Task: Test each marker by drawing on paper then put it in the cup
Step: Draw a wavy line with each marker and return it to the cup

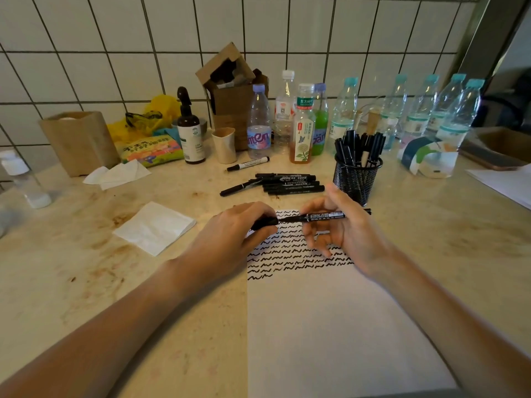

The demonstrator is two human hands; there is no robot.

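My right hand (pixel 342 231) pinches a black marker (pixel 330 216) that lies level above the paper (pixel 330 326), its bare tip pointing left. My left hand (pixel 238 228) grips the marker's black cap (pixel 265 222) just off the tip. Rows of black squiggles cover the top of the white sheet. A black mesh cup (pixel 357 176) behind my right hand holds several markers upright. A pile of black markers (pixel 287 183) lies on the counter behind the paper, and one white-bodied marker (pixel 248 164) lies farther back.
A folded white napkin (pixel 155 226) lies left of the paper. Along the tiled wall stand several plastic bottles (pixel 343 110), a brown spray bottle (pixel 189 130), a paper cup (pixel 224 145), a cardboard box (pixel 232 90) and a wooden holder (pixel 80 142). More paper (pixel 505 182) lies at the right edge.
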